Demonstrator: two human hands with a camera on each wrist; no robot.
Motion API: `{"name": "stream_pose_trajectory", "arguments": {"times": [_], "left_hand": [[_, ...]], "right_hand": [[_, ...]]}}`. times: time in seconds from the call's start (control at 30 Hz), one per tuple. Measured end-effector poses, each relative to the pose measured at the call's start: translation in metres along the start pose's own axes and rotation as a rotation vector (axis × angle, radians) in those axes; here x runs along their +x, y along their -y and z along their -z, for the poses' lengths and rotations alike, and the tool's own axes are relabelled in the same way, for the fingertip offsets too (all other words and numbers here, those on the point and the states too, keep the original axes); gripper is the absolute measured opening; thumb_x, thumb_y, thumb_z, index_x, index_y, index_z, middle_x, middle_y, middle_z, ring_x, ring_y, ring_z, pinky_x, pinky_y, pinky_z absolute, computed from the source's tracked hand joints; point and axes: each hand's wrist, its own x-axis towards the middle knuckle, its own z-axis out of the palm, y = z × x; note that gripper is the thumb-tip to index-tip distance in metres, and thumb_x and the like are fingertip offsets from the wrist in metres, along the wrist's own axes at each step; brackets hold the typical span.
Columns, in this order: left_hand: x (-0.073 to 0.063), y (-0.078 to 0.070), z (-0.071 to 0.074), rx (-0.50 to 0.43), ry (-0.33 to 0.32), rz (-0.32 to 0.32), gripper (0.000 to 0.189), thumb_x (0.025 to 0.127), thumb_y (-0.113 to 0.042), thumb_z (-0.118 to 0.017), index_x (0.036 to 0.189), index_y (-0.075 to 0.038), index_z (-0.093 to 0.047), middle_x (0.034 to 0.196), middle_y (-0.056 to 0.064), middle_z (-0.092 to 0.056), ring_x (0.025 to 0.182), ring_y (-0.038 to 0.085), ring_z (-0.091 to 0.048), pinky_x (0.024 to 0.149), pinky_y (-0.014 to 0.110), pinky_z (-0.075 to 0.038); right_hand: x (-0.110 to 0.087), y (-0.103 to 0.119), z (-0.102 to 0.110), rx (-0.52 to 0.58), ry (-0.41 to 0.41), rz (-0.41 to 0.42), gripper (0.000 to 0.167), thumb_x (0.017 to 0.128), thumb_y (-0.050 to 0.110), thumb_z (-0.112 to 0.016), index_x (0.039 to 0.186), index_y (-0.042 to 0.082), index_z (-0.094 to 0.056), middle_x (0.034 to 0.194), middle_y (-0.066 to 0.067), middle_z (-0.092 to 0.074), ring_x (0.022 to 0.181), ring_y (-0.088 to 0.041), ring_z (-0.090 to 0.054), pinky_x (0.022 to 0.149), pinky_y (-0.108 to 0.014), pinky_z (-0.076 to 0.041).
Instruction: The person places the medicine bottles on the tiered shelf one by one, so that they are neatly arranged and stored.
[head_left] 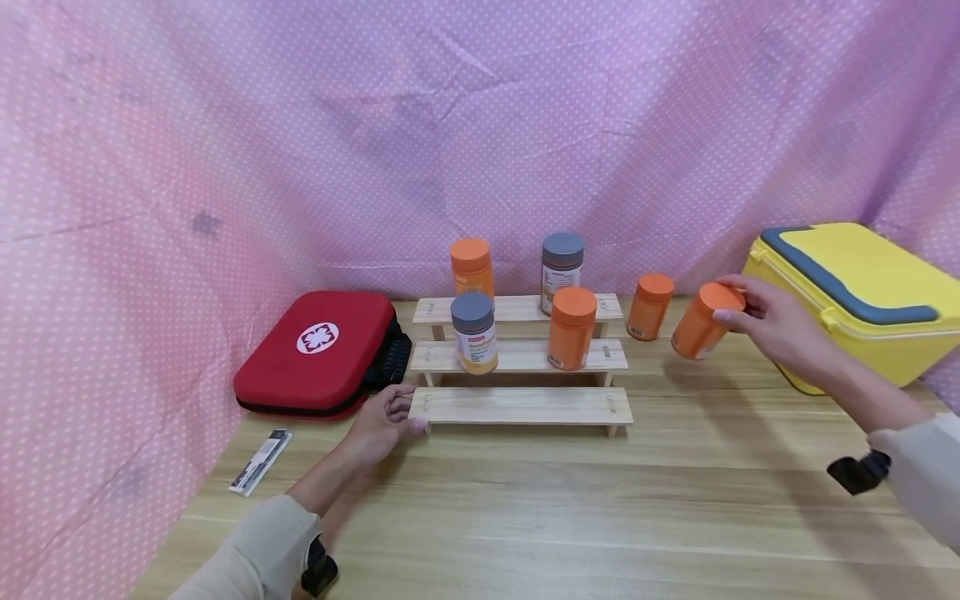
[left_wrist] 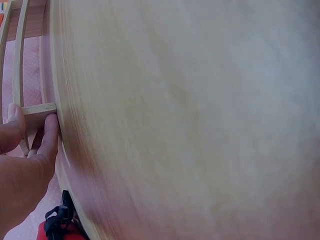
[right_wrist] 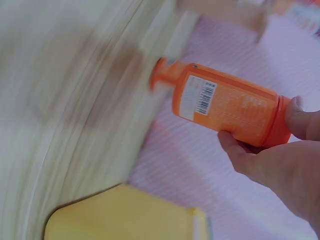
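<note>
My left hand point(head_left: 382, 423) grips the left end of the lowest step of a three-tier wooden display rack point(head_left: 521, 406). In the left wrist view its thumb and fingers pinch that wooden end point(left_wrist: 39, 114). With my right hand point(head_left: 791, 327) I hold an orange bottle point(head_left: 697, 323) by its cap, tilted, right of the rack. A barcode label faces the right wrist camera on this bottle point(right_wrist: 230, 107). Beside it another orange bottle point(head_left: 649, 307) stands on the table. The middle tier bears a grey-capped bottle point(head_left: 477, 337) and an orange bottle point(head_left: 572, 333).
On the top tier stand an orange bottle point(head_left: 471, 265) and a grey-capped bottle point(head_left: 561, 271). A red first-aid case point(head_left: 330, 367) lies on the left, with a slim packet point(head_left: 260, 462) in front. At right is a yellow box point(head_left: 847, 342) with a grey handle. A pink dotted cloth point(head_left: 375, 125) hangs behind.
</note>
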Motion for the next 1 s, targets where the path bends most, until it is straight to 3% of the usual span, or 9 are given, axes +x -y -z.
{"name": "stream_pose_trajectory", "arguments": {"times": [0.17,0.53,0.7,0.87,1.0], "left_hand": [[0.0,0.0,0.0,-0.005,-0.003,0.006,0.052,0.083,0.012,-0.066,0.13,0.008,-0.045,0.118,0.027,-0.061,0.104,0.029,-0.061,0.079,0.02,-0.051],[0.0,0.0,0.001,-0.015,0.008,0.011,0.055,0.083,0.012,-0.066,0.132,0.008,-0.043,0.119,0.027,-0.06,0.105,0.029,-0.061,0.078,0.019,-0.051],[0.0,-0.001,0.001,-0.015,0.009,0.008,0.054,0.083,0.012,-0.066,0.132,0.009,-0.043,0.119,0.027,-0.06,0.105,0.03,-0.061,0.078,0.019,-0.051],[0.001,0.0,0.001,-0.007,0.005,0.0,0.054,0.083,0.012,-0.066,0.131,0.009,-0.044,0.118,0.027,-0.06,0.104,0.029,-0.061,0.079,0.018,-0.051],[0.001,0.001,0.001,-0.009,0.008,-0.008,0.053,0.082,0.013,-0.066,0.131,0.009,-0.044,0.118,0.027,-0.06,0.103,0.029,-0.061,0.078,0.018,-0.05]], "right_hand": [[-0.026,0.032,0.003,0.05,0.037,0.019,0.047,0.092,0.01,-0.064,0.136,0.002,-0.048,0.103,0.019,-0.058,0.087,0.006,-0.057,0.07,-0.009,-0.046],[-0.052,0.085,-0.012,0.13,0.136,0.151,0.051,0.091,0.006,-0.065,0.139,0.013,-0.049,0.116,0.006,-0.064,0.101,0.004,-0.059,0.077,-0.012,-0.049],[-0.049,0.115,-0.035,0.187,0.206,0.181,0.049,0.091,0.009,-0.065,0.138,0.014,-0.05,0.123,-0.009,-0.062,0.106,-0.002,-0.059,0.082,-0.015,-0.049],[-0.039,0.142,-0.069,0.259,0.297,0.184,0.049,0.09,0.012,-0.067,0.136,0.01,-0.051,0.125,-0.009,-0.06,0.109,-0.018,-0.058,0.088,-0.027,-0.051],[-0.028,0.158,-0.1,0.336,0.366,0.209,0.052,0.087,0.01,-0.07,0.136,0.007,-0.052,0.121,-0.009,-0.061,0.105,-0.022,-0.059,0.09,-0.033,-0.051]]}}
